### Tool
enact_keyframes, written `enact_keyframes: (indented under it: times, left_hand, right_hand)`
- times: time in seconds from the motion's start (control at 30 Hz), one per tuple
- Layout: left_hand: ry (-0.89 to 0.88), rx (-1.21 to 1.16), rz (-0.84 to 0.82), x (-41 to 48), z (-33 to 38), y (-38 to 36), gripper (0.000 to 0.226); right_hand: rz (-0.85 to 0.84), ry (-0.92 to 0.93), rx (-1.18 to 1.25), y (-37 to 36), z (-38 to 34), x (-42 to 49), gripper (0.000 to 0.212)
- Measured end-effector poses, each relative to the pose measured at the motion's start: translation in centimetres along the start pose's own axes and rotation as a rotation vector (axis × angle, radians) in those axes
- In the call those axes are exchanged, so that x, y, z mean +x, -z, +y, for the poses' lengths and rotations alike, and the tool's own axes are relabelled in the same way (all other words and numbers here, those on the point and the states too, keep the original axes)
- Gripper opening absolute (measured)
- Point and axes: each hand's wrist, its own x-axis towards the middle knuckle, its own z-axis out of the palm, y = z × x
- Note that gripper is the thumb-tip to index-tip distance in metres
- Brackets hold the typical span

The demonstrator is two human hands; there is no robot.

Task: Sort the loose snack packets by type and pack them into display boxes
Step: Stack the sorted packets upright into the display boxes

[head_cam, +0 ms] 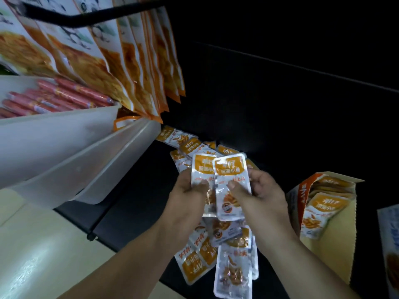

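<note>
Both hands hold small orange-and-white snack packets above a dark shelf. My left hand [187,197] grips one packet [201,169] by its lower half, thumb on its front. My right hand [257,190] pinches a second, overlapping packet [231,169] with thumb on the front. Several loose packets of the same kind [218,251] lie scattered on the shelf below and behind the hands. An open orange-and-cream display box [328,240] stands at the right with the same packets [319,212] stacked inside.
Translucent plastic bins [64,134] sit at the left; one holds red sausage sticks [56,100]. Large orange snack bags [129,67] hang above from a black hook bar [86,16]. A blue-and-white box [388,244] shows at the right edge. Pale floor [43,255] lies below.
</note>
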Motion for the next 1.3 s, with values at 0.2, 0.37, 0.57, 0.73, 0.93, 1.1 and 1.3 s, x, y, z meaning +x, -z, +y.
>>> enact_keyframes:
  times: [0.2, 0.37, 0.57, 0.73, 0.93, 1.1, 1.3]
  left_hand:
    - [-0.071, -0.122, -0.161, -2.9, 1.9, -2.7, 0.025]
    - [-0.321, 0.031, -0.242, -4.3, 2.6, -4.9, 0.028]
    - [-0.497, 0.193, -0.327, -6.2, 1.8, -9.1, 0.028]
    - [-0.540, 0.312, -0.448, -6.8, 0.1, -12.6, 0.026]
    - [-0.622, 0.400, -0.330, -5.6, -1.9, -14.9, 0.028]
    - [-0.665, 0.527, -0.203, -5.2, -3.7, -15.4, 0.030]
    - [-0.642, 0.537, -0.161, -4.5, -3.8, -14.9, 0.052]
  right_hand:
    - [-0.084, 0.069, -0.133, 0.8, -0.9, -2.1, 0.030]
    - [-0.058, 0.073, -0.028, 4.4, -4.0, -3.9, 0.021]
    - [-0.078, 0.092, -0.047, 12.3, -6.2, -5.7, 0.060]
    - [-0.136, 0.058, -0.091, 17.8, -5.3, -5.6, 0.081]
    - [-0.039, 0.222, -0.291, 19.0, -2.2, -5.5, 0.046]
    - [0.119, 0.384, -0.561, 18.2, 1.5, -3.5, 0.045]
    - [0.317, 0.457, -0.810, 17.8, 3.5, -1.9, 0.057]
